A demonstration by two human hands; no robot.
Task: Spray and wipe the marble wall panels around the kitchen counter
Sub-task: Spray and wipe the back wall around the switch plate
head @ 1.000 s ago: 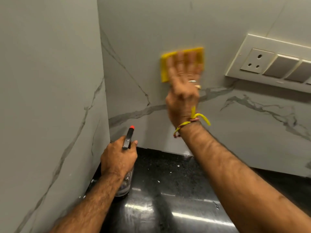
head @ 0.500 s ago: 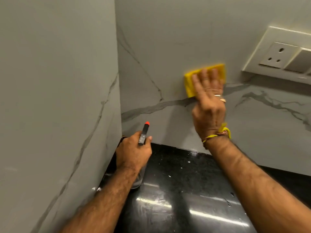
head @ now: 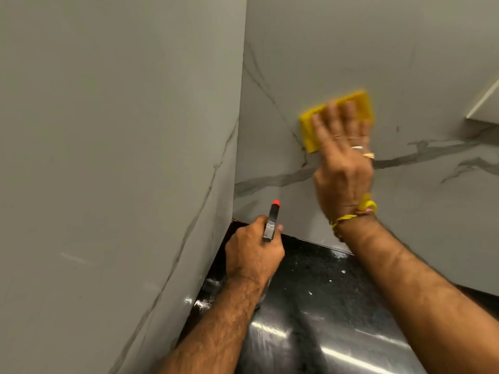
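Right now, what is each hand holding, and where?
The left hand grips the spray bottle around its neck. The right hand presses the yellow sponge flat against the marble wall.

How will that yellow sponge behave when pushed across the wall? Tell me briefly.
The yellow sponge, flat under the right hand, probably compresses slightly. It looks thin and likely light. On the smooth marble back panel it should glide easily.

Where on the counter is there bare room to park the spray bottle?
Bare black counter lies between the two forearms, bordered behind by the back wall panel. The corner is crowded: left hand grips the spray bottle there.
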